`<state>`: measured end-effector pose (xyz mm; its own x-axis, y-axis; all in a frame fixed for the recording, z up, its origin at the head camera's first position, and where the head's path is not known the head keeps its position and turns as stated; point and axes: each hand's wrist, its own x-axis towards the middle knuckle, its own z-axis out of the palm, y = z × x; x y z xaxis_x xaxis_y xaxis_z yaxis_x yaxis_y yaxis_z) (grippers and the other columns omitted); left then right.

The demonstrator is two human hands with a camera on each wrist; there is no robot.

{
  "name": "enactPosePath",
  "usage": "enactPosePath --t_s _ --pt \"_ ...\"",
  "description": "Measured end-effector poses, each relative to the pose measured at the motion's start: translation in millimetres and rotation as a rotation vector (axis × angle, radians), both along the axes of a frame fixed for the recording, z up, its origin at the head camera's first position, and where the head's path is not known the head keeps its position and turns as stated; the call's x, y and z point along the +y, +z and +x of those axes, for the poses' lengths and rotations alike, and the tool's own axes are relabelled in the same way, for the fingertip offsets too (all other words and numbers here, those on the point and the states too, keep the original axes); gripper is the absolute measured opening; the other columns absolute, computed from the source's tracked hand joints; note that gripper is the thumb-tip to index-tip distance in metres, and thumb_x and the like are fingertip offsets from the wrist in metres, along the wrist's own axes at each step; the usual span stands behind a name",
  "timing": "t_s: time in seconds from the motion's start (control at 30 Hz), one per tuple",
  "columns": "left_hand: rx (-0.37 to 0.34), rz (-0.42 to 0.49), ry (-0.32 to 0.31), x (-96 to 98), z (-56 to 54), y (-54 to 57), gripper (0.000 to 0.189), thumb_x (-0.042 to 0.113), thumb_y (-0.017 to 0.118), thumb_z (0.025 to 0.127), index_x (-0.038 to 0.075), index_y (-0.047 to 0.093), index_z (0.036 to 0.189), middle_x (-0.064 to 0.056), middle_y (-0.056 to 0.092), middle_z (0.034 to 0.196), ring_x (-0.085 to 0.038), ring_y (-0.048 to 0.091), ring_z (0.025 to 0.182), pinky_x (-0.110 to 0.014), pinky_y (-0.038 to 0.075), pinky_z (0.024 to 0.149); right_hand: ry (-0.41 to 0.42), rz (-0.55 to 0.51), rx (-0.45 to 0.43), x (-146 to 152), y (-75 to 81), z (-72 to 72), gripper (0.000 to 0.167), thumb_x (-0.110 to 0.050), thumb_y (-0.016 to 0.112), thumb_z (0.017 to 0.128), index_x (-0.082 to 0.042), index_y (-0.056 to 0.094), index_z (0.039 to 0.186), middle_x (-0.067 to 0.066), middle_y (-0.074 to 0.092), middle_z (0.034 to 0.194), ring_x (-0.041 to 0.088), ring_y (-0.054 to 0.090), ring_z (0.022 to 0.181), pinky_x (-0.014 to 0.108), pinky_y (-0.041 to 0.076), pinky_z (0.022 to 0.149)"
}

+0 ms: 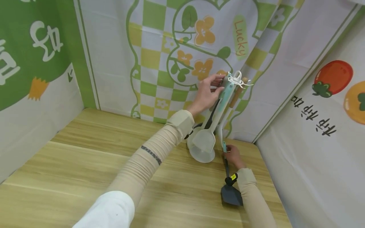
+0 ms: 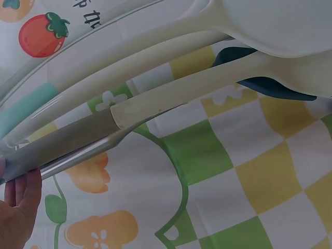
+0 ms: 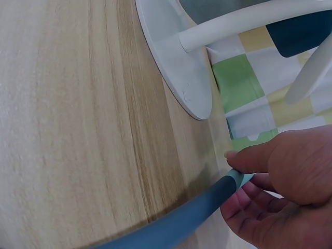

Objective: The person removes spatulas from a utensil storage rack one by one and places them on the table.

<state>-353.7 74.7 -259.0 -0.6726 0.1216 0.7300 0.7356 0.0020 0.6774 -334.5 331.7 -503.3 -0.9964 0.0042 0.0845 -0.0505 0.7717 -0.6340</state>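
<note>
My left hand (image 1: 206, 95) is at the top of a white utensil rack (image 1: 236, 80), by the hanging handles. In the left wrist view its fingers curl behind a grey handle (image 2: 67, 137) that leads to a cream shaft; the thumb is mostly cut off. Lower down, my right hand (image 1: 234, 156) pinches a spatula (image 1: 231, 194) by its teal handle end. That spatula has a dark blue-grey blade, which points toward the near side, low over the table. Beside the left hand hangs a teal-handled white turner (image 1: 203, 139), overlapping other utensils.
The rack's white base (image 3: 181, 78) stands on the wooden table (image 1: 99, 164) close to the checked back cloth (image 1: 151, 34). A wooden-handled utensil (image 1: 235, 96) hangs on the rack's right side. Printed cloth walls rise on the left and right.
</note>
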Motion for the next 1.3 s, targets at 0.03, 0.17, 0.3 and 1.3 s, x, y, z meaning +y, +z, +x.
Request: enactPosePath --t_s 0.03,0.17,0.3,1.3 --pt "0.000 -0.002 0.001 0.1 -0.1 0.0 0.038 -0.008 0.068 0.092 -0.003 0.063 0.130 -0.022 0.069 0.116 -0.030 0.069 0.103 -0.029 0.061 0.087 -0.001 0.001 0.000 0.0 0.2 0.2 0.041 0.003 0.067 0.086 0.019 0.058 0.122 0.036 0.065 0.112 0.050 0.063 0.110 0.049 0.060 0.086" --pt "0.008 -0.008 0.009 0.1 -1.3 0.0 0.038 -0.008 0.068 0.092 -0.003 0.063 0.130 -0.021 0.069 0.117 -0.029 0.069 0.103 -0.026 0.061 0.086 -0.005 0.000 -0.010 0.9 -0.2 -0.1 0.041 0.003 0.068 0.086 0.019 0.059 0.122 0.034 0.065 0.111 0.049 0.063 0.108 0.047 0.060 0.085" --pt "0.007 -0.018 0.018 -0.4 -2.1 0.7 0.038 -0.007 0.067 0.093 -0.003 0.063 0.130 -0.020 0.069 0.116 -0.029 0.069 0.104 -0.023 0.060 0.085 -0.003 0.009 -0.015 1.1 -0.6 -0.5 0.039 0.003 0.069 0.086 0.019 0.059 0.121 0.034 0.065 0.110 0.048 0.063 0.107 0.045 0.060 0.084" --pt "-0.025 -0.089 0.013 -1.7 -21.1 0.4 0.045 -0.007 0.060 0.098 0.002 0.058 0.142 -0.020 0.068 0.123 -0.032 0.070 0.112 -0.025 0.059 0.091 -0.018 -0.043 -0.099 3.7 -4.1 6.1 0.046 -0.006 0.070 0.092 0.016 0.056 0.131 0.033 0.063 0.119 0.041 0.064 0.106 0.041 0.059 0.081"
